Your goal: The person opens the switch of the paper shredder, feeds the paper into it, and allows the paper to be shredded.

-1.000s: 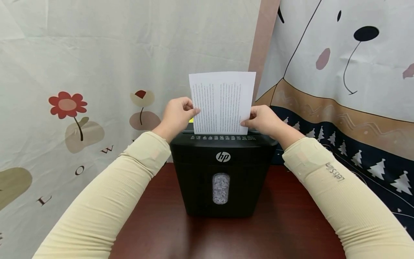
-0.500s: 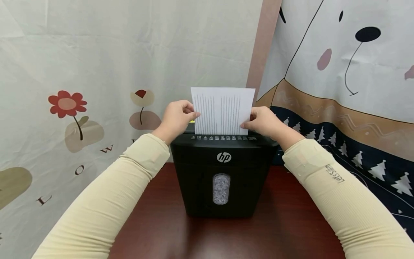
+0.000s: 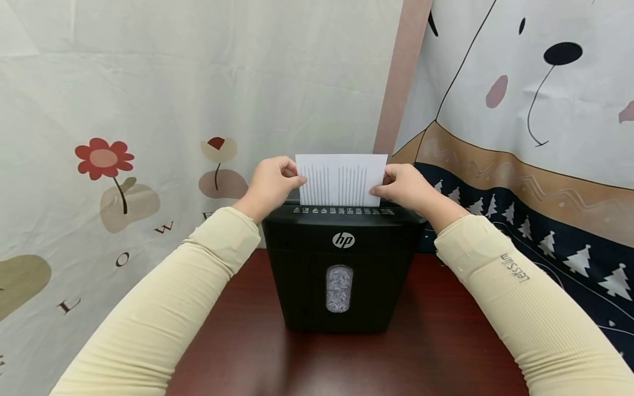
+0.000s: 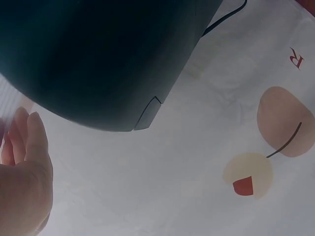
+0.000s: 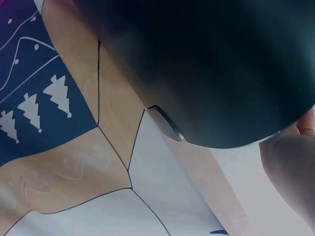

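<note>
A printed sheet of paper (image 3: 342,179) stands upright in the slot on top of a black paper shredder (image 3: 302,275) marked hp. Only the sheet's upper part shows above the slot. My left hand (image 3: 272,179) pinches its left edge, thumb in front. At the opposite edge my right hand (image 3: 406,187) does the same, the fingers partly hidden behind the paper. The left wrist view has the shredder's side (image 4: 108,54) above and beside the left hand (image 4: 27,182). In the right wrist view, the right hand (image 5: 290,167) is partly cut off at the border.
The shredder stands on a dark red-brown table (image 3: 337,363). Paper scraps fill its front window (image 3: 339,289). Behind hangs a pale printed curtain (image 3: 148,82), with a bear-patterned cloth (image 3: 545,154) to the right. A thin black cord (image 4: 224,19) runs from the shredder.
The paper has sunk steadily down into the slot, its top edge dropping towards the hands. Both hands have stayed at nearly the same place beside its edges.
</note>
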Demonstrator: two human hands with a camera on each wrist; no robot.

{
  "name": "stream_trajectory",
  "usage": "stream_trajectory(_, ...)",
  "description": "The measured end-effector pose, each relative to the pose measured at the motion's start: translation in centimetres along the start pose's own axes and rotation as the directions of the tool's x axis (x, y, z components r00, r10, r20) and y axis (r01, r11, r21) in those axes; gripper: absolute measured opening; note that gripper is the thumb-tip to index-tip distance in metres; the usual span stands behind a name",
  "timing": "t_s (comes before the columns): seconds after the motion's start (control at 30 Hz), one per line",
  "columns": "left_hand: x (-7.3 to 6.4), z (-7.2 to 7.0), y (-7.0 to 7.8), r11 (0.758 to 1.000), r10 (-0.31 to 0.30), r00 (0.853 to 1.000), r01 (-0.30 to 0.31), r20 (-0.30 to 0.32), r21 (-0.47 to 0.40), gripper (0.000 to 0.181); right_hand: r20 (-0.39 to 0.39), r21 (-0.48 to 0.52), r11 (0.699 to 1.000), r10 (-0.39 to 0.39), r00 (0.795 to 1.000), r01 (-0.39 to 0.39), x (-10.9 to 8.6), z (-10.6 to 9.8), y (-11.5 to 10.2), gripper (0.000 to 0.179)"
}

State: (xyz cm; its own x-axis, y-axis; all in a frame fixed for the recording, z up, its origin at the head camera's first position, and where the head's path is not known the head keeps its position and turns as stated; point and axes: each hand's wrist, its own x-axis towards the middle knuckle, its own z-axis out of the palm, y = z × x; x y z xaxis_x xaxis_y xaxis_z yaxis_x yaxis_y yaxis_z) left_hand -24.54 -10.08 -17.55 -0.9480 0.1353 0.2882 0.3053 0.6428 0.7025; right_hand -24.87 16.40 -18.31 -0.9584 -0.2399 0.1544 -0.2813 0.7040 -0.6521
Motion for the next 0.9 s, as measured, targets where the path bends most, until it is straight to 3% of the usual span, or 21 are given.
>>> stream_trajectory(0.53,-0.31,0.31,-0.29,1.0,-0.019,0.999,0.019,0.038,0.0,0.011,-0.018,0.029,1.0,-0.001,1.0,0.001,-0.19,-0.05,0.11,0.012)
stream_trajectory(0.9,-0.48,0.73,-0.47,0.999,-0.022,0.995,0.019,0.101,0.031,0.007,0.006,0.015,1.0,0.021,1.0,-0.021,-0.31,0.15,0.22,0.012)
